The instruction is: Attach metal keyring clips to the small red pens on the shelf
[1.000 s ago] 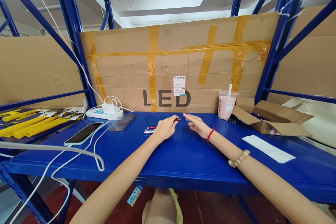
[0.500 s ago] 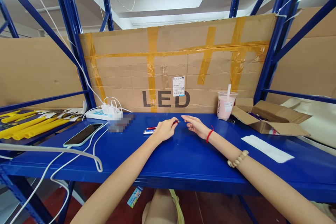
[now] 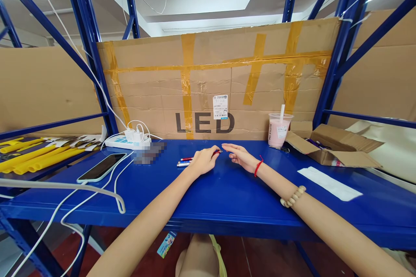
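My left hand point(image 3: 203, 160) rests on the blue shelf top point(image 3: 227, 190) with its fingers closed around a small red pen-like item point(image 3: 217, 152) whose tip points right. My right hand point(image 3: 238, 156) lies just right of it, fingers stretched toward that tip, almost touching it, holding nothing. Two or three similar small pens point(image 3: 184, 162), red and blue, lie on the shelf just left of my left hand. A red string and a bead bracelet point(image 3: 292, 197) sit on my right wrist and forearm.
A phone point(image 3: 102, 167) on a white cable lies at left, by a power strip point(image 3: 125, 140). A pink drink cup point(image 3: 278, 130) and an open cardboard box point(image 3: 331, 149) stand at right, a white paper strip point(image 3: 329, 183) before them. Taped cardboard marked LED backs the shelf. Yellow tubes point(image 3: 32, 158) lie far left.
My right hand has crept slightly left toward the red item's tip. The left hand has stayed put with its grip unchanged.
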A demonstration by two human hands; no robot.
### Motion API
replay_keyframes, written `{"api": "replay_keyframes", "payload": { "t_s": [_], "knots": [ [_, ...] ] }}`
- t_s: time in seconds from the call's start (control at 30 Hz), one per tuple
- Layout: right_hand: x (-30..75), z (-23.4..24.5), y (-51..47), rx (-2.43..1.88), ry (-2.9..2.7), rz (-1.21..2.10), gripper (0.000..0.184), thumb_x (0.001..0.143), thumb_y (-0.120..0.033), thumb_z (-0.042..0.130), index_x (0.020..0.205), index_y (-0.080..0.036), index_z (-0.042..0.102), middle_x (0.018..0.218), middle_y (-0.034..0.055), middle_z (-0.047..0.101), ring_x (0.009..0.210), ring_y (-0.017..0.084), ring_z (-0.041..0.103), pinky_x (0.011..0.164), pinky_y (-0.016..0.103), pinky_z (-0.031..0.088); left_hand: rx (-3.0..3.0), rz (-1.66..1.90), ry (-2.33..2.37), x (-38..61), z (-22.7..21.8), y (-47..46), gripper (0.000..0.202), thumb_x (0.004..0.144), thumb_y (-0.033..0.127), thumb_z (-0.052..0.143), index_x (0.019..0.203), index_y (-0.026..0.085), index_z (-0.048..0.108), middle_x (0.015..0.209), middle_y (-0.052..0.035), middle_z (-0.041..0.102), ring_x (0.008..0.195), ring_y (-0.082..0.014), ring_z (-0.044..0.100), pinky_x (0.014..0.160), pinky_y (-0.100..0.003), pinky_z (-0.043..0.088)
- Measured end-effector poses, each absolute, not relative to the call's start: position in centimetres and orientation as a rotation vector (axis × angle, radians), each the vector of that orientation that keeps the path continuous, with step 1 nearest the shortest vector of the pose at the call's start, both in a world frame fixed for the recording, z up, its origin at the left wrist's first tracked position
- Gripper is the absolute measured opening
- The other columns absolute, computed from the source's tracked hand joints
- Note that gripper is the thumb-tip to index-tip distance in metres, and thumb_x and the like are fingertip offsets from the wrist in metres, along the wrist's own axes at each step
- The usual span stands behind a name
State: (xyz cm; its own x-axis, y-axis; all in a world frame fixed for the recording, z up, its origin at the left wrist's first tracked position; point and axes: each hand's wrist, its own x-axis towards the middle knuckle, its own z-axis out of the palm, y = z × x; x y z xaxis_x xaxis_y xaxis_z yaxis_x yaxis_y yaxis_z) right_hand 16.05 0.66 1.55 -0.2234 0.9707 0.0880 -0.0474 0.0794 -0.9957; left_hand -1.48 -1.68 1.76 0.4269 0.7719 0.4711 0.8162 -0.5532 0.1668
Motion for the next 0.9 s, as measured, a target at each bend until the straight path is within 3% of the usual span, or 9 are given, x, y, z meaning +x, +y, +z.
{"api": "replay_keyframes", "payload": {
  "t_s": [0.47,0.67,0.9],
  "knots": [
    [15.92,2.15,0.03,-0.962,-1.318,1.355,0.029,0.068,-0.027,0.068,0.097,-0.026,0.066,0.092,-0.0009,0.06,0.054,0.001,0.048,0.043,0.011,0.037,-2.599,-0.795,-1.389,-1.6,1.8,-1.73,0.027,0.091,0.034,0.029,0.109,0.028,0.048,0.104,0.0016,0.063,0.095,-0.0203,0.06,0.073,-0.029,0.044],
    [16.05,1.79,0.5,-0.971,-1.333,1.319,0.038,0.066,-0.028,0.071,0.103,-0.026,0.065,0.08,-0.0005,0.057,0.053,0.002,0.047,0.043,0.011,0.036,-2.598,-0.778,-1.415,-1.53,1.86,-1.82,0.027,0.09,0.033,0.03,0.11,0.028,0.049,0.103,0.001,0.064,0.094,-0.0195,0.06,0.075,-0.029,0.044],
    [16.13,1.48,0.87,-0.972,-1.347,1.31,0.04,0.066,-0.03,0.071,0.105,-0.026,0.063,0.085,-0.0004,0.058,0.052,0.001,0.045,0.042,0.011,0.035,-2.581,-0.751,-1.465,-1.42,1.9,-1.84,0.028,0.09,0.032,0.032,0.111,0.028,0.05,0.104,-0.0002,0.064,0.095,-0.0198,0.059,0.075,-0.029,0.045]
  ]
}}
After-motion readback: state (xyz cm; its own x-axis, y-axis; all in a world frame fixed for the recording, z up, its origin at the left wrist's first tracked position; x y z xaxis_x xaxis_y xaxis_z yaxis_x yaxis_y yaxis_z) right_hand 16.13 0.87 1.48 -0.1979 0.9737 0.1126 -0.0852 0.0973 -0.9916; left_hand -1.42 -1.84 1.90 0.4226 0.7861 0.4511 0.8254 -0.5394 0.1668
